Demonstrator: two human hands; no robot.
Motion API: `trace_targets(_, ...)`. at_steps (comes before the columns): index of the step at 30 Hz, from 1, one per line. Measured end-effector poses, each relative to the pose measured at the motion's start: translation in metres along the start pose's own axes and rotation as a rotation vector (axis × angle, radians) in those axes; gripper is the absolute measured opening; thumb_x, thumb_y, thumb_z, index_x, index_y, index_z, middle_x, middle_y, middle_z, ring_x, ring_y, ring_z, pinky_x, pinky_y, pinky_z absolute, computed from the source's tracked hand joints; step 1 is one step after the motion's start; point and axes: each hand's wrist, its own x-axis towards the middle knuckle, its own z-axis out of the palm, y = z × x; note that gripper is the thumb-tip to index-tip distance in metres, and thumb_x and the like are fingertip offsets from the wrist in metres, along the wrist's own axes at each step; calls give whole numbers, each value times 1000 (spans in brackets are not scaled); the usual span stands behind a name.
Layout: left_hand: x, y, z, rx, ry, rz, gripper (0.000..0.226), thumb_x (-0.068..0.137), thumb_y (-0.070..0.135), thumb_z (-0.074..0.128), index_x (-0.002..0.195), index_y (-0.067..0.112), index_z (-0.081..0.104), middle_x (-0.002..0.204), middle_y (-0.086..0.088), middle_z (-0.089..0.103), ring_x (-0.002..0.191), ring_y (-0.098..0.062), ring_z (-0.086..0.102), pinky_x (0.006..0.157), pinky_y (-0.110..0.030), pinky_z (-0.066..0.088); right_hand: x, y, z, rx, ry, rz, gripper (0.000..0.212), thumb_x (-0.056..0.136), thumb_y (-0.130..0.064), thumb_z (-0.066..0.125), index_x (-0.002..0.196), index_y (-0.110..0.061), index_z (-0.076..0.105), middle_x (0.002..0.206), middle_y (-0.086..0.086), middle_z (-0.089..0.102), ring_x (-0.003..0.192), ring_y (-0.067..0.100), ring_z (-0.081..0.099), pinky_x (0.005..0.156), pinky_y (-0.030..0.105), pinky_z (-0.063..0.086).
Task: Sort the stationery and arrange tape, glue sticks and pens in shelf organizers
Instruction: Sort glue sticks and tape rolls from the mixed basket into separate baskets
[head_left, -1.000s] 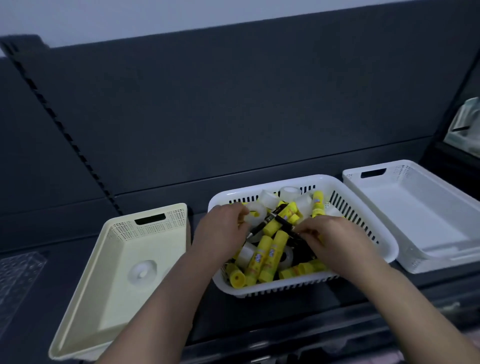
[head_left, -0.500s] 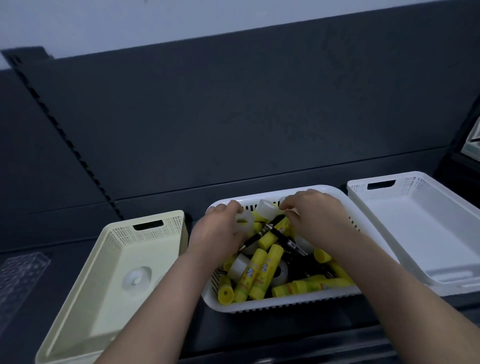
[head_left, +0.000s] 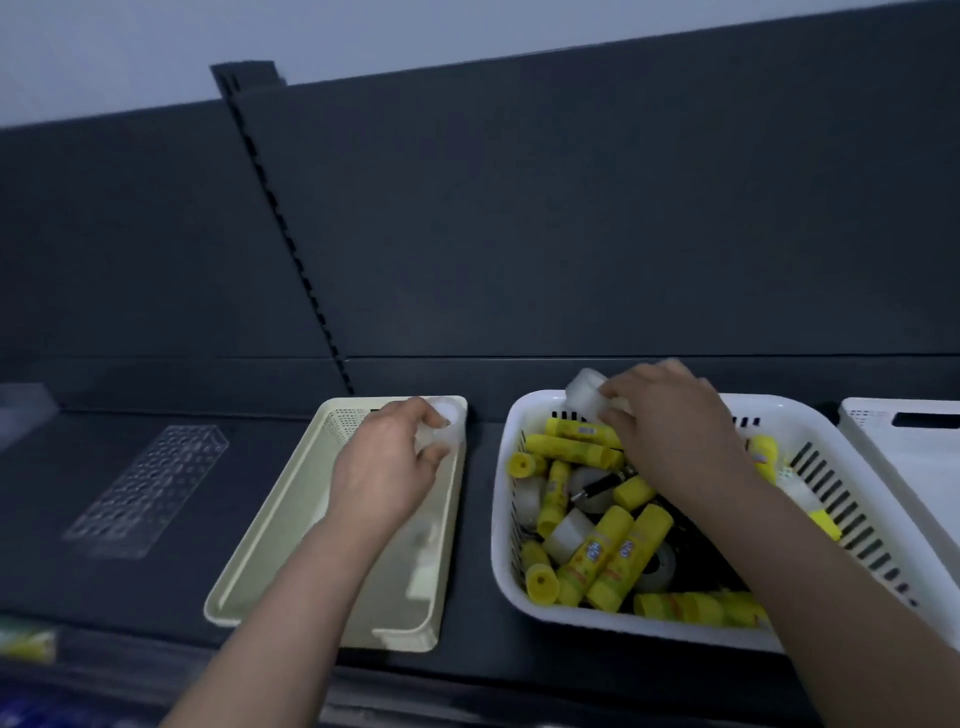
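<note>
Left hand (head_left: 387, 467): thumb and fingers curled round a tape roll (head_left: 444, 423), a firm pinch with no slack visible. The roll is translucent white, short and squat. Its hollow core faces up, so I judge its axis near upright.

Right hand (head_left: 675, 431): fingertips grip a second roll (head_left: 584, 395), same frosted plastic look, tilted, with the core leaning up and to the left. It is held above the far rim of the white basket (head_left: 597, 621).

Key relation: the left hand's roll is over the far right corner of the cream tray (head_left: 275, 525), at or just above its rim. I can't tell whether it touches. That hand is the nearer one, and a short drop should finish its placement. The second roll lies to the right, across the bare strip of shelf deck (head_left: 480, 467), and needs a leftward carry.

Cream tray: shallow, smooth, with a perforated end wall. There is a pale blur inside that I can't identify.

Basket: slotted walls, heaped with yellow glue sticks (head_left: 602, 558), glossy cylinders lying every way, plus more pale rolls and a dark pen (head_left: 598, 488).

A white tray (head_left: 883, 457) stands just to the right of the basket. A clear perforated organizer (head_left: 148, 488) lies well to the left.
</note>
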Motion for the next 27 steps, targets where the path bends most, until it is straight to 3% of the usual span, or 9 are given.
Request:
trace_targets(2,5,-25,-7,55,-53,-150,17,85,33,64,100,32,58,107,9,63,97,-15,61,70,-32,49,-3,-27,-4,113,-31,-95,23,90,-32,57,111,-24,65,111,-7,62,107,18,48,83,37,40)
trace_targets(5,10,-55,-8,199,-178,-248,20,86,33,59,106,30,58,94,6,61,83,-18,56,63,-28,40,-10,-60,4,96,-85,-192,25,92,-35,51,114,-29,62,115,-12,59,109,13,47,86,31,38)
trace_targets(11,17,-87,10,246,-396,-224,26,89,23,51,115,25,55,109,-1,64,101,-23,59,73,-29,42,-12,-102,22,101,-114,-254,23,89,-34,53,107,-29,67,108,-10,63,103,15,53,83,32,41)
trace_targets(14,18,-96,10,213,-334,-140,32,89,15,48,119,25,52,106,-2,66,96,-25,60,68,-30,43,-5,-117,30,52,-118,-259,21,88,-31,51,97,-25,69,98,-7,65,96,19,55,77,33,42)
trace_targets(17,17,-102,-3,202,-204,-80,32,92,15,48,119,30,54,108,2,66,97,-24,60,64,-29,37,7,-134,43,29,-131,-264,22,89,-33,50,100,-27,68,100,-9,64,99,18,51,78,33,39)
trace_targets(21,12,-112,-22,89,-151,-72,23,95,22,46,113,30,59,106,4,68,97,-24,59,70,-34,47,30,-164,65,-80,-221,-291,22,88,-27,50,100,-26,68,104,-8,63,105,19,47,77,32,32)
trace_targets(27,10,-119,-32,41,-68,-34,23,94,20,47,108,30,62,101,6,69,93,-23,60,69,-34,48,35,-180,91,-291,-367,-293,17,86,-16,52,95,-21,66,101,0,65,100,23,52,76,33,30)
